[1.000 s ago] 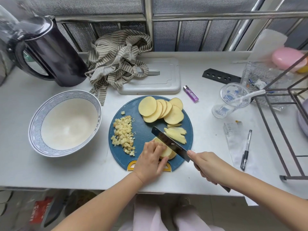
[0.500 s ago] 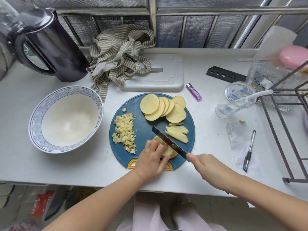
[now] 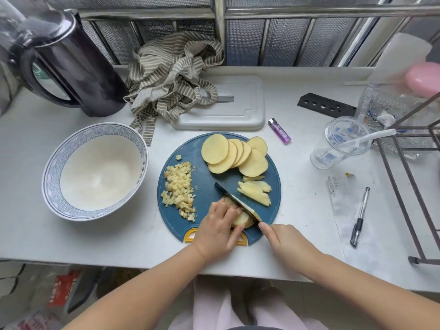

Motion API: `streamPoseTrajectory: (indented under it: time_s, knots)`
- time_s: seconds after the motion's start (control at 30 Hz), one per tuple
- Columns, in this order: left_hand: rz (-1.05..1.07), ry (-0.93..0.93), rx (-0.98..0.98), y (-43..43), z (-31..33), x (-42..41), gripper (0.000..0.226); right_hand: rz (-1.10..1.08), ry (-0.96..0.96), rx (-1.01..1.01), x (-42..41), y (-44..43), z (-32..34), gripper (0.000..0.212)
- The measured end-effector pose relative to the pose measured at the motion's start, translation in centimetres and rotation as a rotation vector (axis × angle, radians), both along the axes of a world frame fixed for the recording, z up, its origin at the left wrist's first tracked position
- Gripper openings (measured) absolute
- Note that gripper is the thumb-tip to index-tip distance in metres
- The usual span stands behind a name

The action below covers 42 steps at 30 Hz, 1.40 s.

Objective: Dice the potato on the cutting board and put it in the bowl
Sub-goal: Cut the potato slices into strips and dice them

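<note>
**Potato stack under the blade, one more cut going down**

The pale yellow peeled potato is all on the round dark-blue plastic cutting board (image 3: 207, 179), in four lots. A heap of small dice (image 3: 179, 190) lies at the left. A fan of round slices (image 3: 234, 154) lies at the far edge, and a few long sticks (image 3: 254, 191) at the right. A short stack of slices (image 3: 240, 219) sits at the near edge.

Little has shifted over the last second. The left hand (image 3: 217, 228) stays on that stack, knuckles bent, fingertips pressing down and thumb against its near side. The dark-bladed kitchen knife (image 3: 234, 200) still lies across the stack, tip pointing away to the left. Its flat shows narrower than a second ago, so it seems to have stood up straighter and sunk in, though how deep I cannot tell.

The right hand (image 3: 285, 241) is wrapped round the handle, which it hides, with the forefinger laid toward the blade's back. The sticks and dice look unchanged. The wide white china bowl with a blue patterned rim (image 3: 47, 177), just left of the board, holds nothing.

I judge this the strip-cutting stage, well short of halfway. Stack, fan and sticks all want cutting down before anything goes to the bowl.
</note>
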State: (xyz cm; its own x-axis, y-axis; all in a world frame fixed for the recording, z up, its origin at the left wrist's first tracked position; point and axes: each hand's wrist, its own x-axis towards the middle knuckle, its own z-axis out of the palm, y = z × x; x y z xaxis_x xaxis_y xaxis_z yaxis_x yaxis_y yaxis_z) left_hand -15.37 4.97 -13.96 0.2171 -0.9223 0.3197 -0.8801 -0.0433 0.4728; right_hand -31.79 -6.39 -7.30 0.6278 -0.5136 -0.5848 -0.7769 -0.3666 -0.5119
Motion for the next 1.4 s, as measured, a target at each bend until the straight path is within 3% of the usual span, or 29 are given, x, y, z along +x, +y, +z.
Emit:
streamPoseTrajectory:
  time_s: [0.4, 1.03, 1.4]
  knots:
    - [0.044, -0.012, 0.020, 0.3, -0.1, -0.1, 0.033, -0.254, -0.113, 0.356, -0.8, -1.9, 0.6, 0.056]
    - [0.059, 0.000, 0.033, 0.3, -0.1, -0.2, 0.030, -0.180, -0.040, 0.241, -1.6, -1.1, 4.6, 0.056]
    - [0.032, -0.076, -0.019, 0.2, 0.0, -0.2, 0.025, 0.048, 0.033, -0.016, -0.8, -0.5, 4.5, 0.065]
